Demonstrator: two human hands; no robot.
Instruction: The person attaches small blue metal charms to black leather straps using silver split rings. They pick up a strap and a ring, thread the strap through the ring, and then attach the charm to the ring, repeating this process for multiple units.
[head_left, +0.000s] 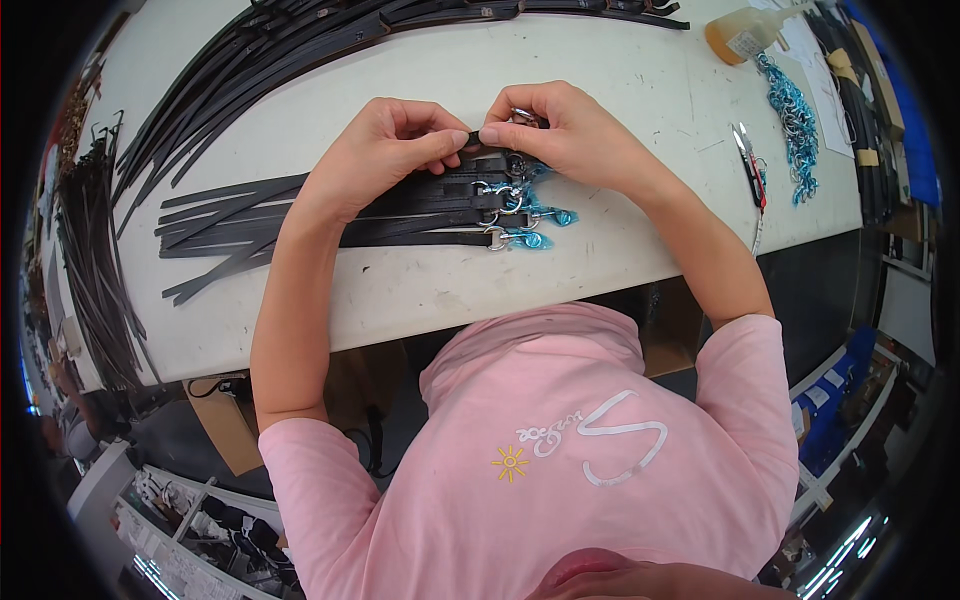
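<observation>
amber plastic bottle (pixel 738 36) with white label, lying at table's far right

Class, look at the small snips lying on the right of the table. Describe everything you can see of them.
The snips are a small pair of thread cutters with slim dark blades and red along the handle. They lie flat on the white table, pointing away from the person, between the right hand and a heap of blue chain. Nothing touches them.

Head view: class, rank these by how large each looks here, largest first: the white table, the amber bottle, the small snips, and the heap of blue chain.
1. white table
2. heap of blue chain
3. amber bottle and small snips: they look alike in extent, and the fisheye bends this corner, so I leave them unranked.
</observation>
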